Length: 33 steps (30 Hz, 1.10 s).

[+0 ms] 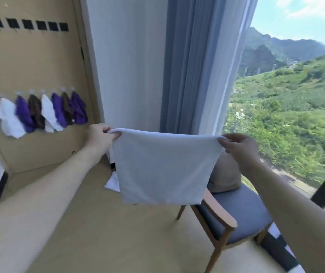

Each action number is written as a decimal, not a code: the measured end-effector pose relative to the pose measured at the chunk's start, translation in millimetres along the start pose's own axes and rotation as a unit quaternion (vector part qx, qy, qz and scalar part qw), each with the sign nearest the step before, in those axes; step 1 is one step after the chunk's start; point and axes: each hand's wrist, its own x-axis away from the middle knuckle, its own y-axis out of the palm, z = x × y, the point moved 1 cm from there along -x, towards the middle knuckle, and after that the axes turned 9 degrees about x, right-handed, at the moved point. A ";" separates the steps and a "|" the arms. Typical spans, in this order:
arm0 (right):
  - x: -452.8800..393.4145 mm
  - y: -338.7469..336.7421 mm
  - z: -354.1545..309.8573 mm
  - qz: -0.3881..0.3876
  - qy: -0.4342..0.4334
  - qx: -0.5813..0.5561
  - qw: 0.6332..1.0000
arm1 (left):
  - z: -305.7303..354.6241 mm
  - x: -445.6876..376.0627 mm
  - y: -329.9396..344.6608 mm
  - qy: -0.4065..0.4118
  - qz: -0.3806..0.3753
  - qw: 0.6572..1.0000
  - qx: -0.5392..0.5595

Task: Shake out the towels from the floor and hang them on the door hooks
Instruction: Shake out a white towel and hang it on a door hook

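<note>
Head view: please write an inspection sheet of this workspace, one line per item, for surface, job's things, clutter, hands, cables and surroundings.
Surface: beige floor, with white cloth lying behind the held towel.
Job's things: white towel held spread out in the air; seven towels, white, purple and brown, hang on the lower door hooks; upper black hooks carry nothing.
Clutter: a black and white item on the floor by the window, kind unclear.
Hands: left hand and right hand each pinch a top corner of the towel.
Cables: nothing seen.
Surroundings: wooden chair with cushion, blue curtain, window onto green hills.
</note>
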 end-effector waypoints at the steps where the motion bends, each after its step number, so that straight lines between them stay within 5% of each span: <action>1: -8.1 23.3 -8.9 -0.016 -0.006 -0.008 1.000 | -3.0 -6.1 -18.2 0.003 0.026 1.000 -0.003; 10: -85.3 252.7 -70.3 -0.202 0.033 -0.196 0.959 | -41.4 -102.1 -152.2 -0.014 0.191 0.981 0.007; 18: -152.8 424.8 -160.3 -0.364 0.018 -0.214 0.906 | -38.7 -228.8 -226.5 -0.078 0.291 0.948 0.106; 24: -168.0 532.7 -226.3 -0.460 -0.093 -0.139 0.872 | -54.0 -296.2 -280.5 -0.122 0.235 0.954 0.143; 28: -178.6 604.5 -247.2 -0.553 -0.208 -0.073 0.804 | -68.9 -336.6 -328.0 -0.116 0.187 0.973 0.076; 33: -200.3 701.8 -281.8 -0.617 -0.232 -0.029 0.751 | -96.3 -409.3 -392.6 -0.068 0.088 0.994 0.015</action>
